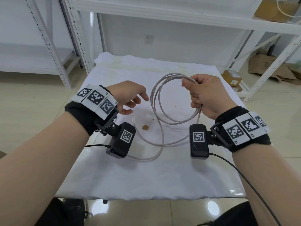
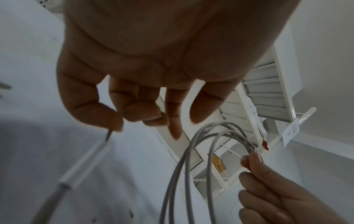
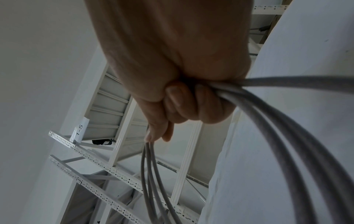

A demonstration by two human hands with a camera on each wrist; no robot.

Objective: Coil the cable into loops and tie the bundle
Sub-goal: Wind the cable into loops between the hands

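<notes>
Head view: at the left, the left hand (image 1: pixel 130 95) is held above a white cloth (image 1: pixel 146 176) covering the table. Its thumb and forefinger are seen in the left wrist view to be pinched on the thin tip of the cable's end plug (image 2: pixel 90 157), while the other fingers (image 2: pixel 176 121) are loosely extended. From that plug the grey cable (image 1: pixel 156 101) is run down onto the cloth, across its near middle, and up toward the right. Small brown stains (image 1: pixel 145 127) are seen on the cloth below the loops. At the right, several loops of the cable are gathered in the right hand (image 1: pixel 206 95), raised above the cloth; its fingers (image 3: pixel 191 103) are curled tightly round the strands and the thumb is pressed on top. White metal shelving (image 1: pixel 162 15) is stood at the far side.
</notes>
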